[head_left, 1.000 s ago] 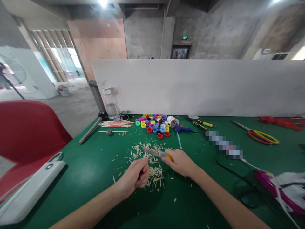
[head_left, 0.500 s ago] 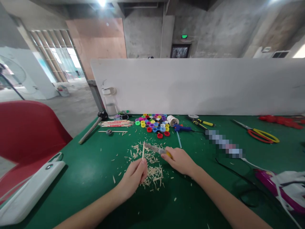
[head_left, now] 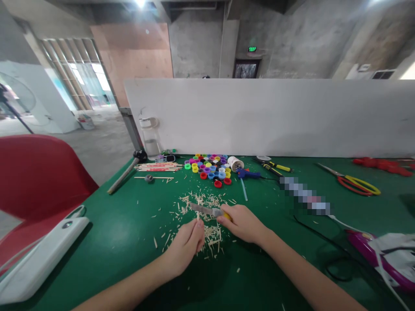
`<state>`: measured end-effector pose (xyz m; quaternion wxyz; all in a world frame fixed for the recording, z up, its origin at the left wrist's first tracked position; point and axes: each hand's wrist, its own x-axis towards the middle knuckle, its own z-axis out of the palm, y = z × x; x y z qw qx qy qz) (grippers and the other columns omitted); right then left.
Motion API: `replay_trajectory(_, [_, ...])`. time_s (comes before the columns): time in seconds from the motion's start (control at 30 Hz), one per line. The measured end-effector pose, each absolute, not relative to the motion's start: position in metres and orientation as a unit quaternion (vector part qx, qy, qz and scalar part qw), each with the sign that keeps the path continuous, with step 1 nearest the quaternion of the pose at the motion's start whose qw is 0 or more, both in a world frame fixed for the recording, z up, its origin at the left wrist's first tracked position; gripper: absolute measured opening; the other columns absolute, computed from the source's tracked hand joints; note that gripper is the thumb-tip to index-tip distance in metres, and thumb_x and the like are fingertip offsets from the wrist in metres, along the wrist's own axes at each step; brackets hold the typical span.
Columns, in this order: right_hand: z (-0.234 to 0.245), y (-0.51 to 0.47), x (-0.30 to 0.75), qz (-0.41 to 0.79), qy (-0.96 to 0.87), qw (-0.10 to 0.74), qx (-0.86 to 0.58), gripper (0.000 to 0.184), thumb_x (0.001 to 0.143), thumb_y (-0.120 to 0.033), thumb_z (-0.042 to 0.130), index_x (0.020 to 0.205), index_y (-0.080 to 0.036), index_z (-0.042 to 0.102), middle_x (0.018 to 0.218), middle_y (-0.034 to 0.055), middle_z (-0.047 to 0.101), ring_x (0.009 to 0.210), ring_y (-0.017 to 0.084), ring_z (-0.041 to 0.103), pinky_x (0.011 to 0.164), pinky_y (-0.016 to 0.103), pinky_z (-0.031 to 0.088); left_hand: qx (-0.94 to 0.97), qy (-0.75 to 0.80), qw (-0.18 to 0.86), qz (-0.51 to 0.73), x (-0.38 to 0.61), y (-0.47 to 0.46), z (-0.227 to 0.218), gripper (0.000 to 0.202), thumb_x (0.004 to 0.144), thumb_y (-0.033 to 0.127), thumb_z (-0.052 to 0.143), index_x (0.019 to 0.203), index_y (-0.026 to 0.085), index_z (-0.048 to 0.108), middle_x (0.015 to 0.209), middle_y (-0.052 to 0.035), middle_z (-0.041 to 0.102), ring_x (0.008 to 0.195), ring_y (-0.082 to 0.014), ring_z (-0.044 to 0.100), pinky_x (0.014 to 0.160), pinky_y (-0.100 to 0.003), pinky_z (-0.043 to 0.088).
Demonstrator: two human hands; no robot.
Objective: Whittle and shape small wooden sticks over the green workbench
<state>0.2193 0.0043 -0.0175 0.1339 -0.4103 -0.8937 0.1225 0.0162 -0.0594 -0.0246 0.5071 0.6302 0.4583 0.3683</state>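
The fingers of the left hand (head_left: 187, 242) are closed together around a thin wooden stick (head_left: 198, 214), and only the short top end of it shows above the fist. The fingers of the right hand (head_left: 242, 222) are clamped on the yellow handle of a small knife (head_left: 207, 211). The blade points to the left and lies across the top of the stick, touching it. Both hands are above a pile of pale wood shavings (head_left: 207, 233), which is spread on the green table (head_left: 106, 233) just under and around them.

Behind the shavings, near the white partition (head_left: 275, 116), there is a group of coloured plastic rings (head_left: 209, 169). Just right of them lies a blue glue gun (head_left: 248, 174). To the left of the rings there is a row of thin sticks (head_left: 157, 166). Far to the right lie scissors with red and yellow handles (head_left: 353, 183). At the left edge of the table a white device (head_left: 42, 255) rests, beside a red chair (head_left: 35, 177).
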Motion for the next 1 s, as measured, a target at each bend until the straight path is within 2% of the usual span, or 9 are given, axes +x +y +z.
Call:
replay_trajectory(0.1, [-0.017, 0.008, 0.219, 0.126, -0.887, 0.137, -0.423, 0.042, 0.093, -0.055, 0.029, 0.076, -0.021, 0.046, 0.063, -0.0003, 0.054, 0.055, 0.012, 0.045, 0.051, 0.026, 0.023, 0.644, 0.469, 0.485, 0.359, 0.016, -0.064, -0.019, 0.048, 0.097, 0.046, 0.023, 0.061, 0.020, 0.042, 0.055, 0.0032, 0.039, 0.053, -0.0120, 0.036, 0.056, -0.026, 0.034])
replay_trajectory(0.2, [-0.017, 0.017, 0.228, 0.176, -0.842, 0.151, -0.487, 0.048, 0.095, -0.057, 0.020, 0.080, -0.020, 0.047, 0.060, -0.0009, 0.053, 0.049, 0.011, 0.043, 0.048, 0.025, 0.023, 0.697, 0.430, 0.487, 0.304, 0.018, -0.073, -0.010, 0.045, 0.097, 0.044, 0.024, 0.064, 0.020, 0.043, 0.058, 0.0019, 0.041, 0.057, -0.0130, 0.038, 0.059, -0.027, 0.034])
replay_trajectory(0.3, [-0.018, 0.025, 0.240, 0.134, -0.829, 0.143, -0.524, 0.050, 0.093, -0.060, 0.021, 0.075, -0.020, 0.045, 0.058, -0.0010, 0.051, 0.048, 0.011, 0.042, 0.048, 0.026, 0.023, 0.738, 0.379, 0.496, 0.256, 0.019, -0.081, -0.004, 0.041, 0.098, 0.040, 0.025, 0.067, 0.020, 0.046, 0.062, 0.0005, 0.044, 0.059, -0.0133, 0.039, 0.060, -0.027, 0.034])
replay_trajectory(0.43, [-0.023, 0.028, 0.246, 0.090, -0.852, 0.100, -0.506, 0.050, 0.092, -0.062, 0.022, 0.074, -0.021, 0.045, 0.060, 0.0000, 0.052, 0.052, 0.013, 0.045, 0.049, 0.026, 0.021, 0.697, 0.418, 0.477, 0.334, 0.016, -0.071, -0.011, 0.044, 0.097, 0.042, 0.026, 0.063, 0.020, 0.043, 0.057, 0.0026, 0.041, 0.054, -0.0115, 0.037, 0.057, -0.026, 0.034])
replay_trajectory(0.53, [-0.024, 0.026, 0.243, 0.076, -0.856, 0.101, -0.501, 0.048, 0.092, -0.061, 0.022, 0.074, -0.021, 0.043, 0.061, 0.0002, 0.052, 0.053, 0.013, 0.044, 0.050, 0.026, 0.021, 0.609, 0.440, 0.511, 0.417, 0.013, -0.058, -0.019, 0.045, 0.096, 0.044, 0.029, 0.060, 0.020, 0.040, 0.052, 0.0050, 0.038, 0.047, -0.0095, 0.034, 0.050, -0.024, 0.032])
replay_trajectory(0.73, [-0.020, 0.019, 0.238, 0.129, -0.846, 0.177, -0.486, 0.043, 0.094, -0.056, 0.023, 0.074, -0.022, 0.038, 0.058, -0.0033, 0.047, 0.050, 0.011, 0.041, 0.050, 0.025, 0.022, 0.477, 0.422, 0.608, 0.473, 0.016, -0.048, -0.026, 0.041, 0.092, 0.049, 0.036, 0.061, 0.021, 0.037, 0.045, 0.0089, 0.033, 0.037, -0.0066, 0.023, 0.039, -0.021, 0.021])
replay_trajectory(0.87, [-0.021, 0.010, 0.230, 0.135, -0.875, 0.185, -0.427, 0.041, 0.094, -0.054, 0.028, 0.074, -0.021, 0.040, 0.060, -0.0030, 0.048, 0.052, 0.011, 0.041, 0.051, 0.025, 0.022, 0.526, 0.437, 0.593, 0.424, 0.017, -0.050, -0.026, 0.043, 0.092, 0.050, 0.036, 0.062, 0.020, 0.039, 0.047, 0.0082, 0.035, 0.039, -0.0074, 0.027, 0.040, -0.022, 0.023])
replay_trajectory(1.0, [-0.023, 0.006, 0.222, 0.106, -0.892, 0.160, -0.410, 0.042, 0.092, -0.056, 0.032, 0.075, -0.020, 0.044, 0.061, -0.0019, 0.051, 0.052, 0.011, 0.042, 0.050, 0.025, 0.021, 0.641, 0.470, 0.508, 0.331, 0.019, -0.058, -0.018, 0.047, 0.095, 0.049, 0.029, 0.061, 0.019, 0.043, 0.052, 0.0053, 0.039, 0.049, -0.0099, 0.036, 0.052, -0.025, 0.033])
